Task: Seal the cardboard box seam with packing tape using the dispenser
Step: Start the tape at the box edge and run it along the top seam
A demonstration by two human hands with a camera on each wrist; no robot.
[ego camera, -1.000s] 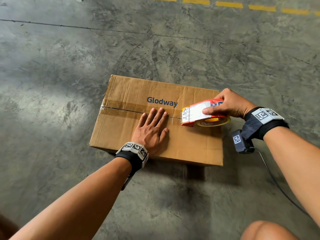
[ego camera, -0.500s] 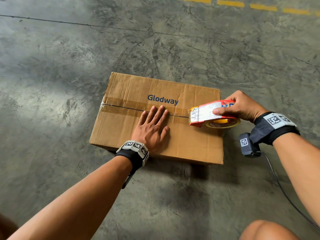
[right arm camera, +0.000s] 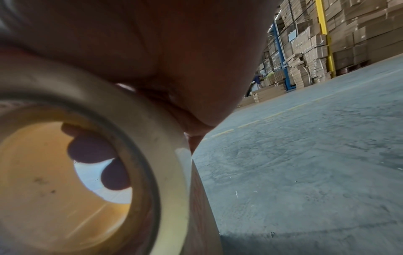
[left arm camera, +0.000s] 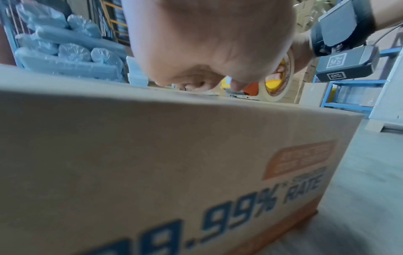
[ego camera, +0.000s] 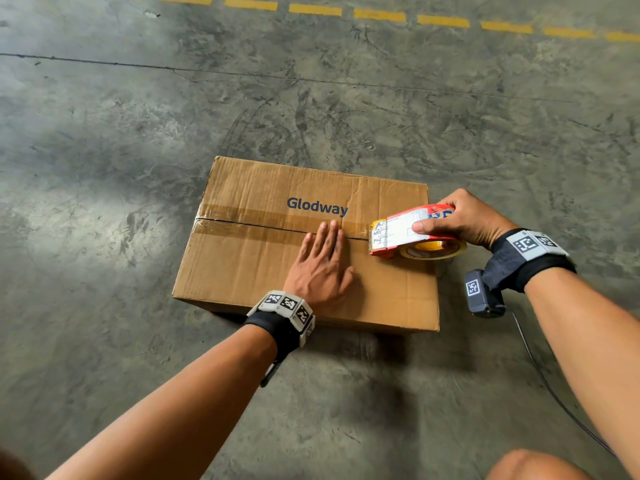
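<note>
1. Head view: the cardboard box (ego camera: 304, 244) sits on the grey concrete floor (ego camera: 104, 168), its top printed "Glodway". Its centre seam (ego camera: 277, 227) runs from the box's left edge toward its right edge, and glossy packing tape (ego camera: 242, 220) covers it from the left edge up to the dispenser. The left hand (ego camera: 320, 268) lies flat on the box top on the near side of the seam, fingers straight and together, fingertips reaching the seam. The right hand (ego camera: 464, 220) grasps the red tape dispenser (ego camera: 412, 232) at the seam's right end; the thumb presses its white label, the fingers wrap over the top. The tape roll (ego camera: 433, 249) overhangs the box's right edge. A dashed yellow line (ego camera: 346, 13) crosses the floor far beyond the box.

2. Left wrist view: the palm (left arm camera: 209, 43) presses down on the box top. The near side of the box (left arm camera: 152, 163) fills the frame, printed "99.99% RATE". Beyond the box's top edge stand the tape roll (left arm camera: 277, 81) and wrapped bundles (left arm camera: 65, 51).

3. Right wrist view: the roll (right arm camera: 152, 138) fills the left side, and two fingertips (right arm camera: 91, 150) show through its core. Stacked cartons (right arm camera: 327, 43) stand far off across the floor.
</note>
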